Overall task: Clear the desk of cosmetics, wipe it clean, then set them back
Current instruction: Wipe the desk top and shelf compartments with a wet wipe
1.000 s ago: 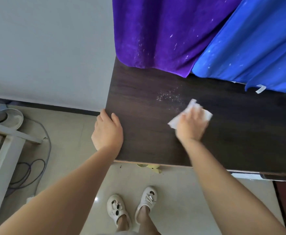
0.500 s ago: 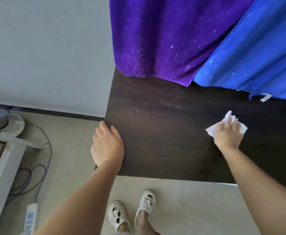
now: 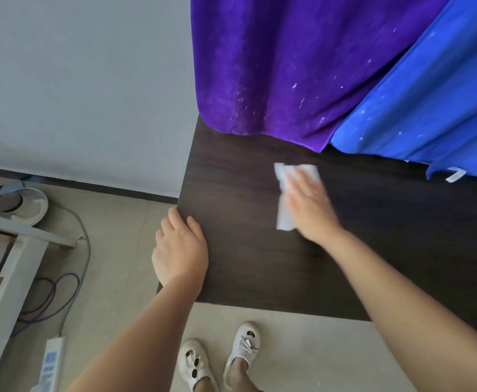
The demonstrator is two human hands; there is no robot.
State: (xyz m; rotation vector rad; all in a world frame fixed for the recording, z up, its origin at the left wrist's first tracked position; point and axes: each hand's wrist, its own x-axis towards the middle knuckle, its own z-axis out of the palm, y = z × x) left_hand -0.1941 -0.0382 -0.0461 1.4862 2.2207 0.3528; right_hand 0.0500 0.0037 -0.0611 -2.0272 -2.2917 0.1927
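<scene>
The right hand (image 3: 309,206) lay flat and blurred on the dark brown wood-grain counter (image 3: 248,267), its palm and fingers pressing down a thin white crumpled wipe (image 3: 284,210). Part of the wipe stuck out beyond the fingertips and part along the thumb side of that hand. The wipe looked very light, soft and limp, so it would probably bunch or slide out unless pinned under a spread palm; holding it flat across its middle seemed the surest grip. It could tear if dragged hard over a rough edge.

The left hand (image 3: 180,250) rested loosely opened on the near left corner of the counter, holding nothing, fingers draped over the edge as a brace. No cosmetics showed anywhere on the counter, so the clearing seemed done and the wiping under way.

Beyond the right hand hung a purple plush cloth (image 3: 288,66) and a blue plush cloth (image 3: 435,103), both flecked with pale specks. A small white tag (image 3: 455,175) hung from the blue cloth, too small to read. A white power strip (image 3: 51,360) lay on the floor below the left forearm; its markings were illegible.
</scene>
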